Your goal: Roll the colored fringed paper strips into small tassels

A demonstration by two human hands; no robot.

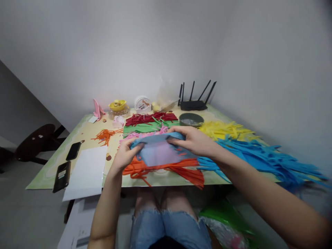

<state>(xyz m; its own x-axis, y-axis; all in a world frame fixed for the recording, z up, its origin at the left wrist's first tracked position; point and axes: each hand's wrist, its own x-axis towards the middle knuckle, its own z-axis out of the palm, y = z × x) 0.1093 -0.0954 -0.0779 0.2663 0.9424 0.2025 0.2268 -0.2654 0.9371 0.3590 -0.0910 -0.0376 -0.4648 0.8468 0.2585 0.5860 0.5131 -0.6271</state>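
My left hand and my right hand both grip a blue sheet of paper, holding it up over the table; its lower part looks pale lilac. The left hand pinches its left edge, the right hand its top right edge. Under it lies a pile of orange paper strips. To the right spreads a large heap of blue strips, with yellow strips behind it. Green strips, red strips and a few pink ones lie farther back.
A white sheet and two black phones lie at the table's left. A loose orange strip pile, a grey bowl, a router, a yellow bowl and a dark stool stand around. A green bag lies below.
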